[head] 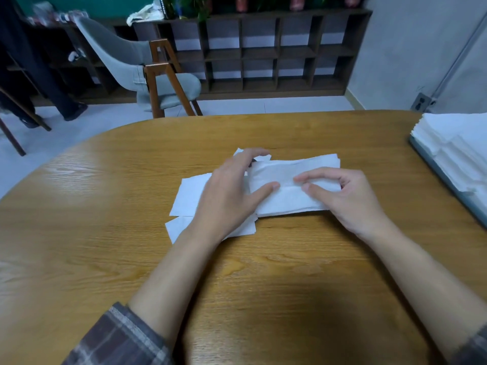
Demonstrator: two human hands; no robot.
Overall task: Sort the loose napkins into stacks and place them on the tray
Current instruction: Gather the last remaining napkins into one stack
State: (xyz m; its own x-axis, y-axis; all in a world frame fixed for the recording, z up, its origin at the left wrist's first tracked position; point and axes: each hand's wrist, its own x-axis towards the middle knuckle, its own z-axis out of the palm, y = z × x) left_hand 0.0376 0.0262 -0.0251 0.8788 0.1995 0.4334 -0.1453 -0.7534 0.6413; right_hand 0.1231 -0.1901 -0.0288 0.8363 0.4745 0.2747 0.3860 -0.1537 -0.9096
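A stack (290, 201) of napkins is found at the middle of the table (263, 272), with its long axis running left to right across the person. It is held at both ends. The left hand (232, 191) is curled over the left end, thumb laid on top. The right hand (350, 196) is half closed on the right part, with fingers (316, 177) and thumb pinching the upper sheets.

Loose napkins (189, 196) are seen spread under the left hand and wrist, not yet gathered.

The tray (471, 204) is set at the table's right edge, well apart from the stack and already loaded with napkins (461, 143). It lies to the right of the grip, in line with the stack's long axis. The right hand is judged the nearer, so a move endwise to the right is called for.
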